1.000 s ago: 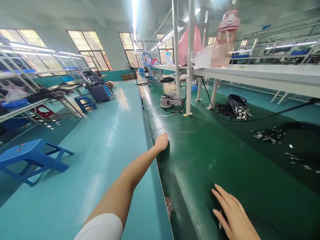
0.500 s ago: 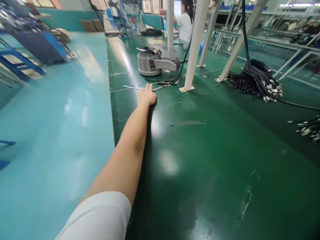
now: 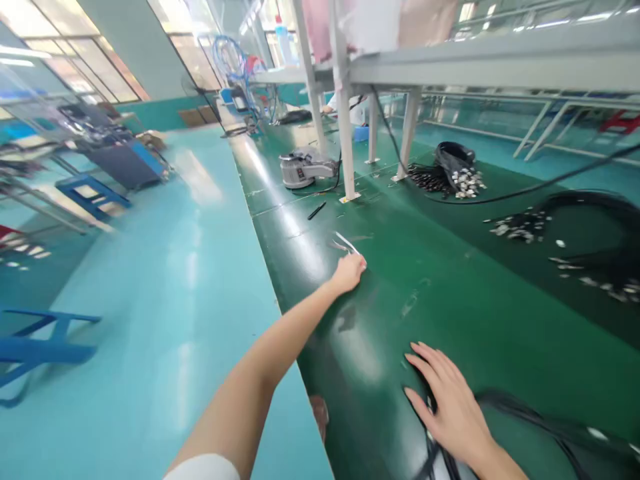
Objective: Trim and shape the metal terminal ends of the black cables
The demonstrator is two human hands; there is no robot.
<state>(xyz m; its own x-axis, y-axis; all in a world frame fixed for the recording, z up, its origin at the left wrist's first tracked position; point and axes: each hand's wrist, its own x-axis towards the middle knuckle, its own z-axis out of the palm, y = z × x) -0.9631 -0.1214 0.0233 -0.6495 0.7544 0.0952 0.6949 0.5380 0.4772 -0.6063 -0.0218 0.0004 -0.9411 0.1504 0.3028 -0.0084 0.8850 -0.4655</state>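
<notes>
My left hand (image 3: 349, 273) is closed over the green tabletop (image 3: 380, 313), toward its left edge. Out of its fingers sticks a thin white strip (image 3: 346, 241), with a second thin, paler piece beside it; their exact kind cannot be made out. Lower right, my right hand (image 3: 447, 400) has its fingers spread, over or against a bundle of black cables (image 3: 440, 460). The hand hides part of the bundle, so contact is hard to judge.
A black pen-like stick (image 3: 317, 211) lies ahead, near a grey machine (image 3: 299, 170) and a white shelf post (image 3: 346, 140). Coiled black cables (image 3: 457, 170) occupy the right side, and one black cable crosses there. A blue stool (image 3: 45, 350) stands left on the floor.
My left hand has picked up the thin strip from near the grey machine and drawn it back toward me. My right hand has come into view at lower right. The camera view has shifted.
</notes>
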